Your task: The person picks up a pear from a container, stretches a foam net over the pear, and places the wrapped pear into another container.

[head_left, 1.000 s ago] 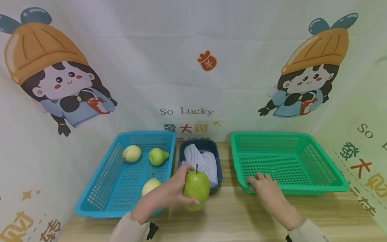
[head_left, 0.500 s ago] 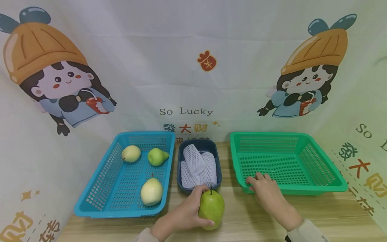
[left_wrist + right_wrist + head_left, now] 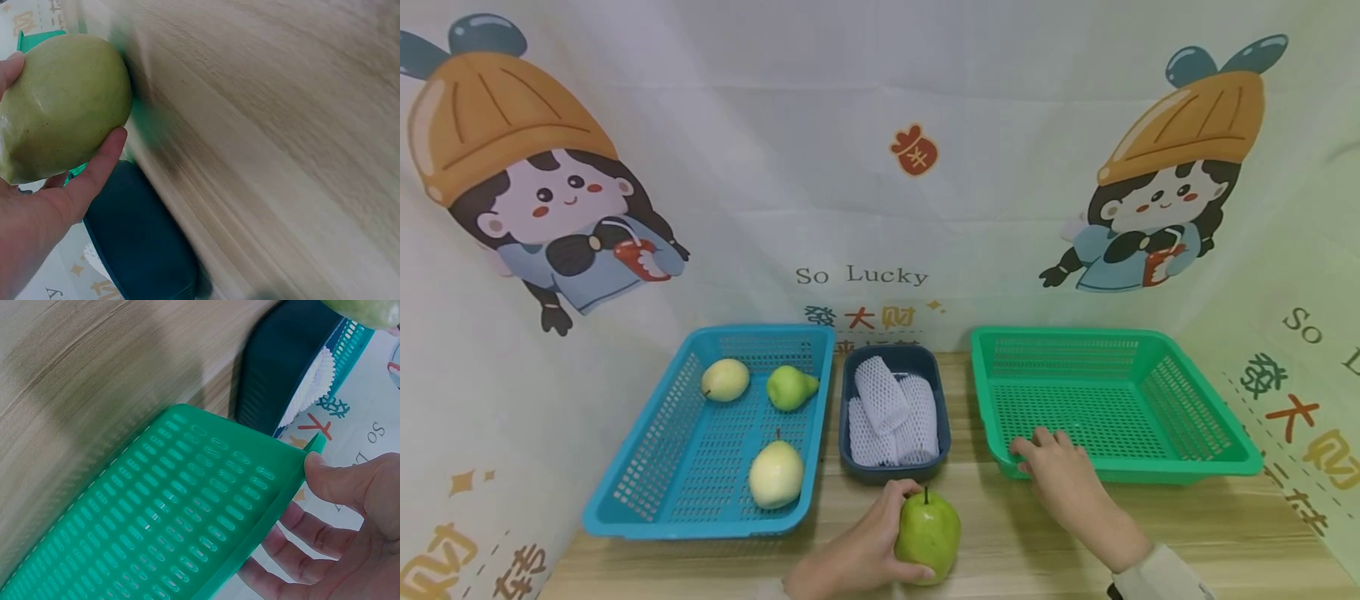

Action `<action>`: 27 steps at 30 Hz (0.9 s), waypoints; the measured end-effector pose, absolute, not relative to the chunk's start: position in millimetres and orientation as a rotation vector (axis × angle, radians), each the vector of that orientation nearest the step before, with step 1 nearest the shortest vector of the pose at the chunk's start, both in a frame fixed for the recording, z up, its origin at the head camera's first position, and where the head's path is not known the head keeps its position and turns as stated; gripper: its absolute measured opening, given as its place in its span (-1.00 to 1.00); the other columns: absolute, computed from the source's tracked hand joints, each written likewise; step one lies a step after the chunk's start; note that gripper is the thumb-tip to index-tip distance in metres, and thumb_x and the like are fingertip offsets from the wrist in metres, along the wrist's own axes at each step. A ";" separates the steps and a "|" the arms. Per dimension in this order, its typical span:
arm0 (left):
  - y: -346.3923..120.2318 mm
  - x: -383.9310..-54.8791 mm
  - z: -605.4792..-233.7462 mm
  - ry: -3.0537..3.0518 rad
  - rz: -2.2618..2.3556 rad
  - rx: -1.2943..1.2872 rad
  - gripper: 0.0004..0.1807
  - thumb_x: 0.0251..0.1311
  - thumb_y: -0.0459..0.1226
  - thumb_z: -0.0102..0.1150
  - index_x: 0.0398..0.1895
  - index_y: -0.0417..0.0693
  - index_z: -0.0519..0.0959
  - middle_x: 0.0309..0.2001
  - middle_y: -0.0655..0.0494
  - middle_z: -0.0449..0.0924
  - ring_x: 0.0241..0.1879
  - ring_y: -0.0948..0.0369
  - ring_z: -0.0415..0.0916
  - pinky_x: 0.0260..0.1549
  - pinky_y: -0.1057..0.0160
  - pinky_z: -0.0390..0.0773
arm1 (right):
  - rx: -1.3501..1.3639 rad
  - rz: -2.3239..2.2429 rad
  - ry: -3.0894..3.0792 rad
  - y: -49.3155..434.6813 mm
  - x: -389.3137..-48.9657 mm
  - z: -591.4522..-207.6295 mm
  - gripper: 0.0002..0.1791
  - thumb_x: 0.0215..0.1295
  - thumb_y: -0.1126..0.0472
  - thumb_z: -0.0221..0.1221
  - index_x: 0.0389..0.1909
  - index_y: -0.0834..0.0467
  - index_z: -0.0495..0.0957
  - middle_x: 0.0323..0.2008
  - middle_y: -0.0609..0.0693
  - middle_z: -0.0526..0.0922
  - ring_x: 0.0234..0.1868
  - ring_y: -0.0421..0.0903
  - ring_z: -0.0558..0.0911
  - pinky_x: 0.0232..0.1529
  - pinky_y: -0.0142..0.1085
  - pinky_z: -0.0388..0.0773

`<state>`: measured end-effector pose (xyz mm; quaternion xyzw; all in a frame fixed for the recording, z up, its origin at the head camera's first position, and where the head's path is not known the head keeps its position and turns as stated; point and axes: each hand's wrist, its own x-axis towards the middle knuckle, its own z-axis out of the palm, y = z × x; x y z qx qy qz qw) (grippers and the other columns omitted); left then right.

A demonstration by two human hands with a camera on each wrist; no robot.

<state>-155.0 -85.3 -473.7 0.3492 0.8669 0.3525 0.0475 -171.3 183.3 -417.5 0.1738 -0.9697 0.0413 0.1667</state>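
Support: desk (image 3: 1015, 558), pale brown wood grain, streaks running side to side. Landmark: navy plastic container (image 3: 891, 475), rounded corners, upright, base on the wood.

Left of container, just beside it: blue perforated plastic basket (image 3: 688, 530), rectangular, upright; narrow strip of wood between. Near end of basket extends closer to the person than the container's front.

Right of container, slightly wider strip between: green perforated plastic basket (image 3: 1120, 465), rectangular, upright, front edge about level with container's front.

In front of container: green pear (image 3: 928, 537), stem up; contact with desk cannot be determined. Soft shadow on wood, forward and right of container.
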 end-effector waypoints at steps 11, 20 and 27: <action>-90.3 -155.3 -475.1 2.503 1.220 0.983 -0.12 -0.05 -0.04 0.38 0.23 -0.08 0.04 0.18 -0.05 0.21 0.12 0.14 0.33 0.12 0.19 0.40 | 0.493 0.131 -2.772 183.0 -171.0 -415.9 -0.76 -0.03 0.30 0.35 -0.29 0.08 0.58 -0.45 0.00 0.52 -0.50 -0.09 0.42 -0.61 -0.33 0.37; -91.8 -156.2 -478.7 2.463 1.256 0.943 -0.11 -0.05 -0.02 0.37 0.25 -0.01 0.03 0.21 -0.02 0.17 0.17 0.13 0.28 0.17 0.15 0.36 | 0.498 0.169 -2.766 184.8 -170.6 -414.3 -0.76 -0.04 0.30 0.36 -0.30 0.07 0.59 -0.46 -0.04 0.51 -0.48 -0.11 0.41 -0.59 -0.36 0.34; -92.3 -155.3 -478.5 2.433 1.288 0.902 -0.09 -0.05 -0.01 0.37 0.27 0.00 0.02 0.21 0.01 0.17 0.16 0.15 0.29 0.14 0.19 0.37 | 0.509 0.198 -2.770 185.8 -170.1 -413.2 -0.77 -0.05 0.30 0.36 -0.32 0.08 0.59 -0.46 -0.07 0.50 -0.48 -0.16 0.37 -0.57 -0.40 0.32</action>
